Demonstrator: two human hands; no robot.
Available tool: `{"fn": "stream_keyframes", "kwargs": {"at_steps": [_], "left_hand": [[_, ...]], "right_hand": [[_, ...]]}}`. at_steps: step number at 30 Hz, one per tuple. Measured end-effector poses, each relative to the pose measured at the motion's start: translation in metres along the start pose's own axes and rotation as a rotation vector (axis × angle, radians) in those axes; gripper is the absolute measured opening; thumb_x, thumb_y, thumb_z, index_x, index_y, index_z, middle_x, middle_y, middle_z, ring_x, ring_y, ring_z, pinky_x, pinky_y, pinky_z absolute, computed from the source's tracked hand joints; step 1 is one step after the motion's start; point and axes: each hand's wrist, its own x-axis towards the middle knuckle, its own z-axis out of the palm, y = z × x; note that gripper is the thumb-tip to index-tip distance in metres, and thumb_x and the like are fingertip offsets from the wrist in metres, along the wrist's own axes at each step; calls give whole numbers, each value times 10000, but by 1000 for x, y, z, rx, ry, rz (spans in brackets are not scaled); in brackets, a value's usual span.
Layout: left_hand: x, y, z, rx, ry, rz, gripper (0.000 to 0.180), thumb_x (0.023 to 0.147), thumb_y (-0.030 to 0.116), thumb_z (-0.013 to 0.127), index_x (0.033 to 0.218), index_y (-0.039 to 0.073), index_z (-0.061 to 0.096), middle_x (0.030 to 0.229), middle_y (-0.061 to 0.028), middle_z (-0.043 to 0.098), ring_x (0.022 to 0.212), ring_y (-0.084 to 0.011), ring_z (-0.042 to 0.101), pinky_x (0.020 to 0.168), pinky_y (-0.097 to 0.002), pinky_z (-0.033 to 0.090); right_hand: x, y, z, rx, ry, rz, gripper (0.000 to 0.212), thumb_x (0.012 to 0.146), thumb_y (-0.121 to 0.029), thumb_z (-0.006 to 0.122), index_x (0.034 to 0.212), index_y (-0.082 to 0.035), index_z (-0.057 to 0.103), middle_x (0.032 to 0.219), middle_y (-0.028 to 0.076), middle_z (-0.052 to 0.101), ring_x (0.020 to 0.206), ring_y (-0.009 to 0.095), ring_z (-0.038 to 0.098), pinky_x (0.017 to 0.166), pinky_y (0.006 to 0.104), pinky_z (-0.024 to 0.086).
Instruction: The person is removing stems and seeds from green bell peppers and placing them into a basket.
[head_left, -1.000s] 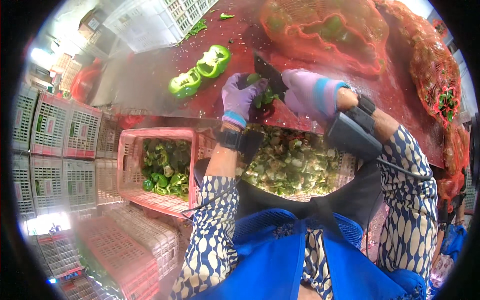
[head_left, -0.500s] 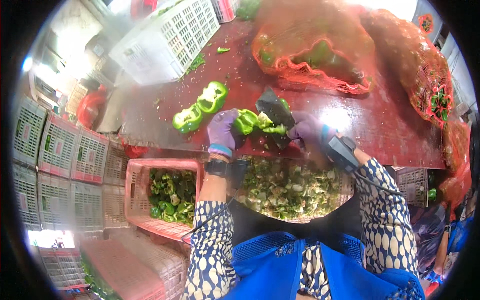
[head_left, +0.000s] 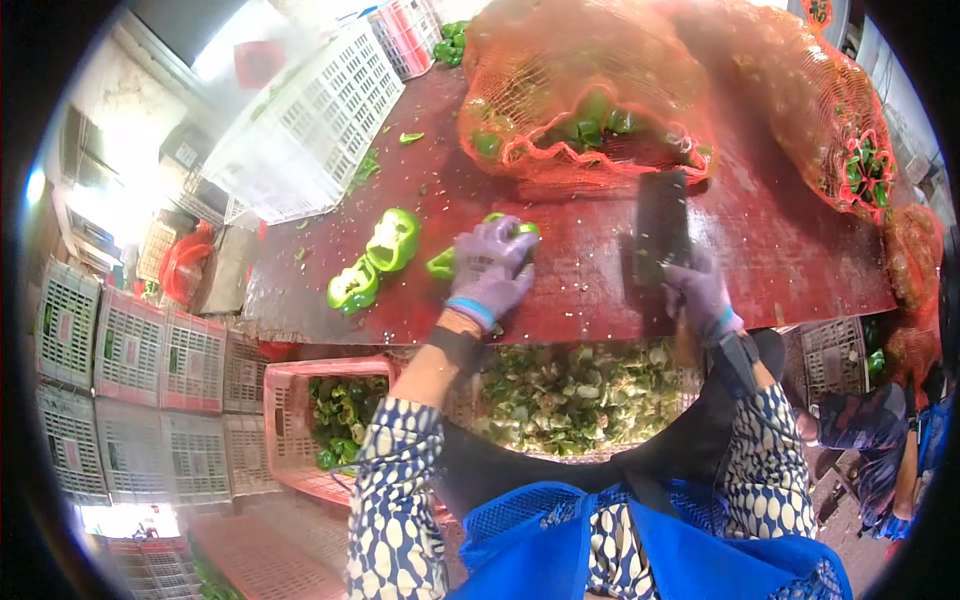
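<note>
1. Two hollowed, bright-green bell pepper halves (head_left: pixel 392 240) lie on the dark-red tabletop (head_left: pixel 590 295), cut faces showing; look done.
2. L hand in lilac knit glove (head_left: pixel 490 265): fingers slightly spread over green pepper pcs (head_left: pixel 440 264) on the tabletop; can't tell if pinching.
3. R hand in matching glove (head_left: pixel 700 290): fingers wrapped round handle of dark, broad-bladed cleaver (head_left: pixel 662 225), blade well apart from pepper.
4. Pink plastic crate (head_left: pixel 293 440) below holds green peppers, prob. processed; pale-green scraps (head_left: pixel 580 400) beside it.
5. Remaining, apparently: pcs under L hand, plus peppers in orange-red mesh sack (head_left: pixel 570 70).
</note>
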Motion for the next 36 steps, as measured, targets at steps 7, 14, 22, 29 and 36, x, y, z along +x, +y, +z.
{"fn": "stream_keyframes", "kwargs": {"at_steps": [7,14,22,29,36], "left_hand": [[23,-78,-37,563,31,-238,379,772,366,724,1040,101,686,1199,-96,623,1056,-315,598,914,-469,482],[193,0,10,214,-84,247,140,858,200,605,923,120,700,969,-99,658,988,-291,616,779,-442,507],[221,-30,37,638,3,-120,239,830,179,622,1059,155,683,1183,-41,533,1067,-270,531,784,-444,486],[206,-62,32,851,-178,-245,326,833,266,651,1143,171,686,1244,-90,535,1058,-266,568,804,-429,492],[213,-58,-9,767,-397,-282,546,733,347,773,1245,228,624,1264,-109,554,1156,-301,568,911,-437,505]], "right_hand": [[-10,29,-49,12,135,-20,174,819,-6,557,990,22,572,612,42,547,407,134,500,370,290,412],[-7,19,-32,6,147,-28,173,831,-18,535,995,28,565,617,42,545,411,125,504,374,280,411],[-9,16,-32,-65,201,-29,236,829,-31,529,1055,25,565,645,37,575,429,112,522,399,273,411],[-9,17,-30,-40,169,-32,246,840,-49,535,1074,23,561,650,27,564,439,102,519,405,271,416],[-9,20,-31,-32,159,-57,230,840,-42,538,1060,17,559,651,31,558,458,101,530,408,273,427]]}}
